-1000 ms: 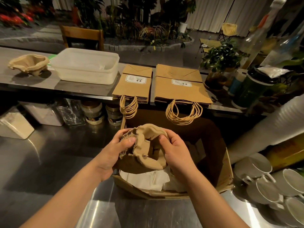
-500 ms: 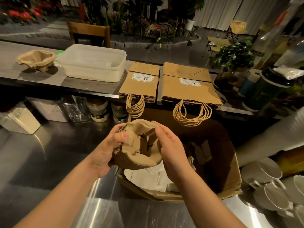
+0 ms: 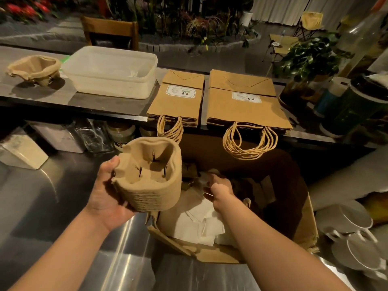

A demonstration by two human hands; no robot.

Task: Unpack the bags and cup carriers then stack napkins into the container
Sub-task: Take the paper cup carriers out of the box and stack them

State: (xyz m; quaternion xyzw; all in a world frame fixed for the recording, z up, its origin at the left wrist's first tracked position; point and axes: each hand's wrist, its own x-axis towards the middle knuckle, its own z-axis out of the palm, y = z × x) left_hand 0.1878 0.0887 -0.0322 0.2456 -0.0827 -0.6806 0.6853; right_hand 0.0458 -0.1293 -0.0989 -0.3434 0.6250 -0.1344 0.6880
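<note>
My left hand (image 3: pixel 106 193) grips a stack of brown pulp cup carriers (image 3: pixel 150 175), lifted left of the open cardboard box (image 3: pixel 302 227). Over the box, my right hand (image 3: pixel 219 189) hovers with loosely curled fingers above the white napkins (image 3: pixel 198 224) and holds nothing. Another stack of cup carriers (image 3: pixel 33 68) sits at the far left of the upper counter. Beside it stands a translucent plastic container (image 3: pixel 111 72). Two piles of flat kraft paper bags (image 3: pixel 177 99) (image 3: pixel 245 103) lie on the counter, handles hanging over the edge.
Jars and clear bins (image 3: pixel 92 137) stand under the upper counter's ledge. White cups (image 3: pixel 352 238) crowd the lower right. A potted plant (image 3: pixel 308 57) and bottles fill the right end of the counter. The steel worktop (image 3: pixel 42 206) spreads to the left.
My left hand has lifted the carrier stack out of the box and to the left. My right hand let go of it and moved over the napkins.
</note>
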